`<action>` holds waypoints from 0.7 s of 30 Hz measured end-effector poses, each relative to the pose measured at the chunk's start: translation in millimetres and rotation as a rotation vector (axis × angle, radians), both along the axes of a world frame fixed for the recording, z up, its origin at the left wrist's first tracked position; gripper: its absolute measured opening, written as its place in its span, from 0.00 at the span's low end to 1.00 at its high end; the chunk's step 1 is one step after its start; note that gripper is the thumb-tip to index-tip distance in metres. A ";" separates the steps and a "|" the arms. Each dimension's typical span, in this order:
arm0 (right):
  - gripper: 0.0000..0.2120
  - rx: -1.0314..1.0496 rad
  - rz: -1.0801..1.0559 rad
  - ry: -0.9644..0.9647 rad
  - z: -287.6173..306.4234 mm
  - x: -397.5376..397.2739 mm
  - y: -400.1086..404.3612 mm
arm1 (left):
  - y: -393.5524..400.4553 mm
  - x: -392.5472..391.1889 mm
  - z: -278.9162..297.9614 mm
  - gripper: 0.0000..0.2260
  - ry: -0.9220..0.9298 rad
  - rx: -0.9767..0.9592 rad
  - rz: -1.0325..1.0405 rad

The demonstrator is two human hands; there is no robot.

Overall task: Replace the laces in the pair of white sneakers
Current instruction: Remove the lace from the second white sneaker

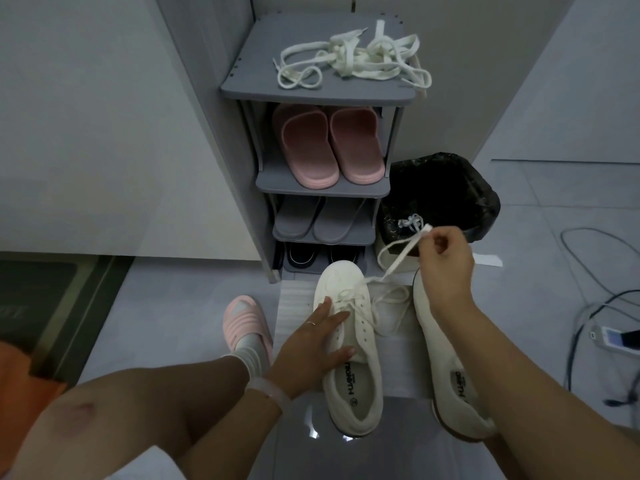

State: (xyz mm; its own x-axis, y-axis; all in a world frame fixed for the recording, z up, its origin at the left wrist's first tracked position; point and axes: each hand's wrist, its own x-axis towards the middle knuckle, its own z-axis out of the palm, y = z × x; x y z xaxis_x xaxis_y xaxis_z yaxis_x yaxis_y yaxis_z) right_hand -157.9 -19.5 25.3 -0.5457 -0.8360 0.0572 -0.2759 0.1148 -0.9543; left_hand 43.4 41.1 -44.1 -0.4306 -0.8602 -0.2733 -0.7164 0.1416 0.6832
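Note:
Two white sneakers lie on the floor in front of me. The left sneaker [351,341] stands upright, partly laced near its toe. My left hand [311,344] presses flat on its side and tongue. The right sneaker [450,368] lies tilted, partly hidden by my right forearm. My right hand [445,261] is raised above it, pinching the end of a white lace [398,261] that runs down to the left sneaker's eyelets. A tangle of loose white laces [356,62] lies on top of the grey shoe rack [377,97].
The rack holds pink slippers [327,147], grey slippers [322,220] and dark shoes below. A bin with a black bag [443,192] stands right of the rack. Cables and a power strip [613,337] lie at the right. My foot in a pink sandal [246,323] rests at the left.

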 end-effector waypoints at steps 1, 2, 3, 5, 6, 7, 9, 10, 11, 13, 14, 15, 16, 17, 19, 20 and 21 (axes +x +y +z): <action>0.04 0.027 0.054 0.038 1.9 -0.9 1.1 | 0.5 -0.2 0.4 0.28 0.007 -0.003 0.005; 0.04 0.086 0.136 0.113 -0.5 -0.7 4.6 | 0.6 -0.7 1.1 0.27 0.030 -0.007 0.022; 0.04 0.172 0.235 0.207 -5.8 1.2 10.2 | 0.3 -1.4 3.1 0.24 0.081 -0.009 0.079; 0.04 0.361 0.408 0.357 -19.7 7.0 24.9 | -3.7 -2.1 8.3 0.17 0.196 -0.036 0.249; 0.04 0.425 0.466 0.404 -25.7 10.0 32.4 | -7.2 -2.8 10.6 0.14 0.208 -0.068 0.298; 0.04 0.458 0.505 0.439 -29.6 12.8 39.0 | -11.6 -4.4 11.9 0.12 0.169 -0.109 0.306; 0.07 0.465 0.528 0.471 -31.3 18.3 48.7 | -20.5 -9.0 13.4 0.09 0.097 -0.151 0.267; 0.09 0.462 0.539 0.463 -30.6 21.3 52.9 | -25.0 -11.6 14.3 0.09 0.069 -0.153 0.247; 0.11 0.475 0.569 0.452 -30.0 25.0 57.0 | -29.2 -14.2 15.3 0.09 0.043 -0.147 0.226; 0.13 0.546 0.678 0.459 -30.1 33.9 65.9 | -36.6 -17.3 16.5 0.10 -0.015 -0.129 0.185; 0.14 0.581 0.729 0.480 -31.4 37.7 69.8 | -39.3 -18.4 17.1 0.10 -0.048 -0.132 0.162; 0.15 0.604 0.759 0.509 -32.4 40.7 72.3 | -42.3 -19.2 17.4 0.10 -0.084 -0.136 0.132; 0.16 0.614 0.766 0.535 -33.2 42.4 73.0 | -45.1 -20.1 18.0 0.10 -0.125 -0.140 0.098; 0.16 0.613 0.762 0.550 -33.8 43.4 72.5 | -47.7 -21.0 17.7 0.09 -0.165 -0.130 0.058; 0.16 0.607 0.759 0.547 -35.0 45.2 70.3 | -52.9 -23.9 18.2 0.05 -0.197 -0.023 0.044; 0.16 0.611 0.759 0.534 -35.8 46.1 69.4 | -56.4 -25.5 20.2 0.03 -0.165 0.087 0.098; 0.16 0.620 0.760 0.521 -36.9 46.8 68.3 | -61.4 -27.2 20.9 0.04 -0.106 0.212 0.192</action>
